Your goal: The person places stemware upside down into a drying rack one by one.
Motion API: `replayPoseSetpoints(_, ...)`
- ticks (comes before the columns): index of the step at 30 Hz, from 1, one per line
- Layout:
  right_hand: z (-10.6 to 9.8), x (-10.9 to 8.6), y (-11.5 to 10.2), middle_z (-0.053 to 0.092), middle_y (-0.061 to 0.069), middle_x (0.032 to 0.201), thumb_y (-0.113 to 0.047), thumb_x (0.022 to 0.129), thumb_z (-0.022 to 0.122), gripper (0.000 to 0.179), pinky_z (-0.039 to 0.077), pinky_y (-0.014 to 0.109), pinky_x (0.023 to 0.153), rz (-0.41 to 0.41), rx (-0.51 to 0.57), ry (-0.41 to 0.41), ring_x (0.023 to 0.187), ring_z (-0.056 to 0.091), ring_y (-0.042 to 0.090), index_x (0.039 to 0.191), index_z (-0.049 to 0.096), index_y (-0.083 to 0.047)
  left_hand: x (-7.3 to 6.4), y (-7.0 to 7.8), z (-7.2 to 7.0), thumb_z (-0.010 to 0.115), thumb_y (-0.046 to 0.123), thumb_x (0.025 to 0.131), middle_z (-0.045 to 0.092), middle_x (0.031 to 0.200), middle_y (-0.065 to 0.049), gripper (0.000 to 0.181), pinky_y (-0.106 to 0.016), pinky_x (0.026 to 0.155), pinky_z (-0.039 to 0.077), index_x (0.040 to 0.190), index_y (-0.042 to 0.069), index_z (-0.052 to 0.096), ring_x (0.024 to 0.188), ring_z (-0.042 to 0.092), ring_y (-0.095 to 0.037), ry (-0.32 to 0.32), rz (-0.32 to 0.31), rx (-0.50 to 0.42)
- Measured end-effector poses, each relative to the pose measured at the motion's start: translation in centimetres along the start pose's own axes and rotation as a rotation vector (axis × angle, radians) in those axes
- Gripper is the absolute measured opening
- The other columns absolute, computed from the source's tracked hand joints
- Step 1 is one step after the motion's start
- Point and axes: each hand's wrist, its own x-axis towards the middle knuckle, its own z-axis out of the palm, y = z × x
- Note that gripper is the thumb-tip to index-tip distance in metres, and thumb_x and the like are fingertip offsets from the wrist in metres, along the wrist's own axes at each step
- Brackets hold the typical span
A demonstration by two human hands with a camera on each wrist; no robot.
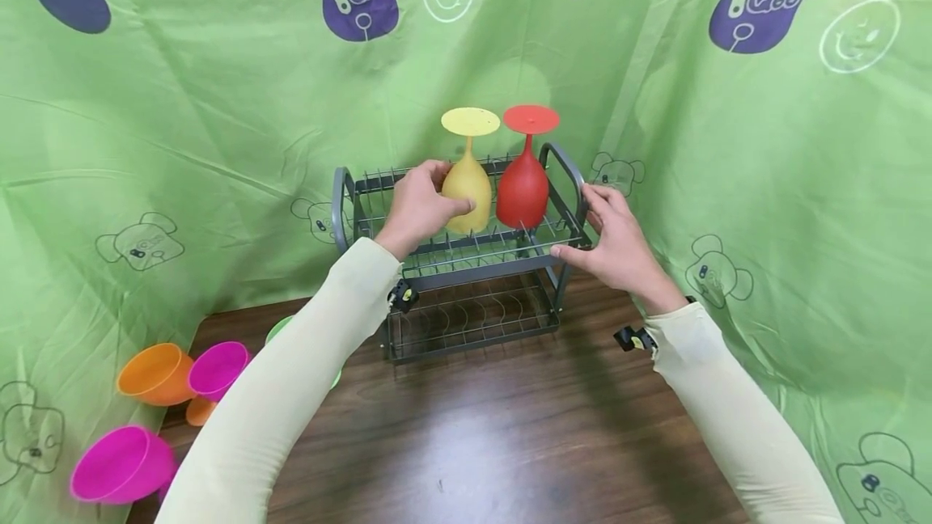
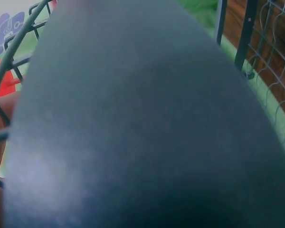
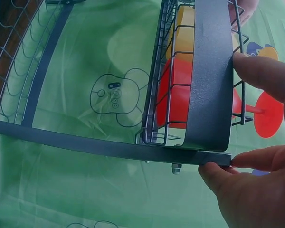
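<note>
Yellow goblet [image 1: 472, 179] inverted in rack's [image 1: 480, 268] top tier, just L of red goblet [image 1: 522, 184], also inverted. L hand [image 1: 422, 204] grips yellow's bowl, thumb in front; other fingertips hidden. R hand [image 1: 617, 239] holds rack's R end, fingers + thumb on frame. R wrist cam shows nut [image 3: 176, 168] on frame near R hand, not visible in head cam; yellow partly blocked there. L wrist cam mostly dark bar, bit of red at L edge. Green cup [image 1: 275, 329] mostly behind L sleeve [image 1: 294, 395].
</note>
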Motion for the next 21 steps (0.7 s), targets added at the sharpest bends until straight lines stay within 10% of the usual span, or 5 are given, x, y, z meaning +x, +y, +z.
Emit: replayPoseSetpoints(21,-0.08,-0.19,0.02,0.035,0.018,0.161,-0.022,0.076,0.098,0.113,0.041,0.045,0.124,0.027,0.024,0.013,0.147,0.045,0.034,0.165,0.031,-0.003,0.35,0.13,-0.21,0.089,0.02,0.085,0.068,0.133,-0.011,0.076,-0.041,0.099,0.061,0.15,0.01,0.052,0.119,0.067,-0.027,-0.051,-0.086,-0.02)
